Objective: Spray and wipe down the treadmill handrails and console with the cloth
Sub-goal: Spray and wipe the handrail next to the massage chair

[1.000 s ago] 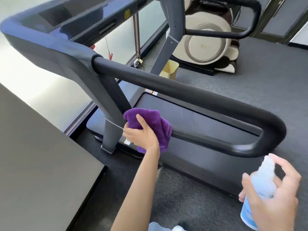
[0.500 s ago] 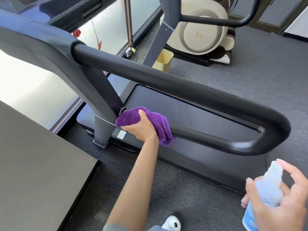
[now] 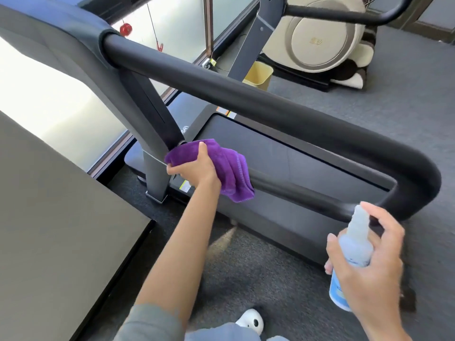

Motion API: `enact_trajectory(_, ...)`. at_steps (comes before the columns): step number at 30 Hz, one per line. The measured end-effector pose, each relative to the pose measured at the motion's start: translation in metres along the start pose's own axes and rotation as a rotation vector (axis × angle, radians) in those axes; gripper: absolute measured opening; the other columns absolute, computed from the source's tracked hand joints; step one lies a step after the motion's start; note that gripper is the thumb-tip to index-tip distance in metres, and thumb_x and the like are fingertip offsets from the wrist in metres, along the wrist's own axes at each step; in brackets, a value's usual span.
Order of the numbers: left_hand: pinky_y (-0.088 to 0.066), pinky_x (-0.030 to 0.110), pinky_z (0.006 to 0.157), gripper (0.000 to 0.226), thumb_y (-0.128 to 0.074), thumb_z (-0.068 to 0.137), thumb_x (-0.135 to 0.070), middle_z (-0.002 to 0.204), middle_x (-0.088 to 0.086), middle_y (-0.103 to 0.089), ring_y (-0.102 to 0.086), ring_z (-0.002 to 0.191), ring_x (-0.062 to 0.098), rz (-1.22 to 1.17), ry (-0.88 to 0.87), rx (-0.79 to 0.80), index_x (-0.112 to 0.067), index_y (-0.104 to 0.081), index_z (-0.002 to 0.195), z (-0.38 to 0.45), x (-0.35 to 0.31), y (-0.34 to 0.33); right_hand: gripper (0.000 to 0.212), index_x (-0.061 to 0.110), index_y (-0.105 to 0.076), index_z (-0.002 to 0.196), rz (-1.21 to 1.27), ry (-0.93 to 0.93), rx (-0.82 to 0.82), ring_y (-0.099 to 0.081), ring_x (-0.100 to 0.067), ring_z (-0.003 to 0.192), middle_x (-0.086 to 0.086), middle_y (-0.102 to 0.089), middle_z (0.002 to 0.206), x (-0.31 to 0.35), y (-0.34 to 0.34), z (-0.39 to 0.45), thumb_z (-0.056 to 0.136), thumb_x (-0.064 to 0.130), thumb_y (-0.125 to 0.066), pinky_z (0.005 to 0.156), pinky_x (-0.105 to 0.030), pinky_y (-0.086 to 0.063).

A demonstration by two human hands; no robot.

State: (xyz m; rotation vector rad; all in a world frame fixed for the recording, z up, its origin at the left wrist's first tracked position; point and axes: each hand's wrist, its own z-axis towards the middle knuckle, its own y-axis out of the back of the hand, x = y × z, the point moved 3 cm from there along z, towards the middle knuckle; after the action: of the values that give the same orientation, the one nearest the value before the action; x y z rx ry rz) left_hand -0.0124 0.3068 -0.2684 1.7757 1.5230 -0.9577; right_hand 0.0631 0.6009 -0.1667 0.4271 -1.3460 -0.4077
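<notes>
Left hand (image 3: 194, 169) grips the purple cloth (image 3: 227, 168) around the lower rail (image 3: 307, 195) beside the upright (image 3: 150, 153). Right hand (image 3: 369, 262) holds the spray bottle (image 3: 352, 252), near the handrail (image 3: 246, 94) bend.

Daylight pours in through the frosted window (image 3: 56, 99) at the left, which blows out to near white. A soft sheen runs along the top of the black handrail (image 3: 246, 94). The carpet (image 3: 406, 99) is evenly lit, with faint shadows near the bottom edge. Wide-angle bending curves the outer edges. The spray bottle (image 3: 354, 244) and right hand (image 3: 371, 269) are motion-blurred.
</notes>
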Motion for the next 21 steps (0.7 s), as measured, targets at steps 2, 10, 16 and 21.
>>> enact_trajectory(2,-0.044,0.04,0.095,0.093,-0.079,0.077,-0.033,0.138,0.016,-0.047,-0.057,0.113,0.037,-0.002,0.006,-0.053,-0.017,-0.015,0.143,0.0,-0.003,-0.004,0.074,0.065,-0.04,0.122,0.004,0.027,0.022,-0.07,-0.036,0.074,-0.015,-0.067,0.105,0.0,-0.001,0.002,0.082,0.015,-0.077,0.077,-0.054,-0.059)
enact_trajectory(10,-0.045,0.04,0.101,0.1,-0.077,0.076,-0.037,0.133,0.011,-0.053,-0.058,0.114,0.033,-0.042,0.061,0.049,-0.025,-0.009,0.149,-0.089,0.053,-0.022,0.069,0.064,-0.035,0.124,0.006,0.102,0.022,-0.067,-0.04,0.075,-0.016,-0.066,0.107,-0.02,0.014,0.003,0.085,0.022,-0.071,0.079,-0.06,-0.055)
enact_trajectory(16,-0.042,0.035,0.093,0.098,-0.08,0.073,-0.047,0.129,0.011,-0.053,-0.056,0.114,0.033,0.013,0.205,0.17,-0.023,-0.015,0.142,-0.17,0.102,-0.026,0.065,0.06,-0.037,0.126,0.046,0.104,0.043,-0.066,-0.041,0.076,-0.019,-0.065,0.107,-0.03,0.024,-0.004,0.08,0.026,-0.069,0.076,-0.063,-0.055)
enact_trajectory(21,-0.037,0.03,0.095,0.092,-0.081,0.076,-0.03,0.137,0.013,-0.047,-0.055,0.117,0.035,-0.069,0.047,0.055,-0.012,-0.018,0.141,-0.119,0.067,-0.02,0.069,0.067,-0.036,0.123,0.052,0.147,0.052,-0.066,-0.039,0.071,-0.016,-0.065,0.104,-0.036,0.03,-0.001,0.08,0.022,-0.067,0.076,-0.057,-0.056)
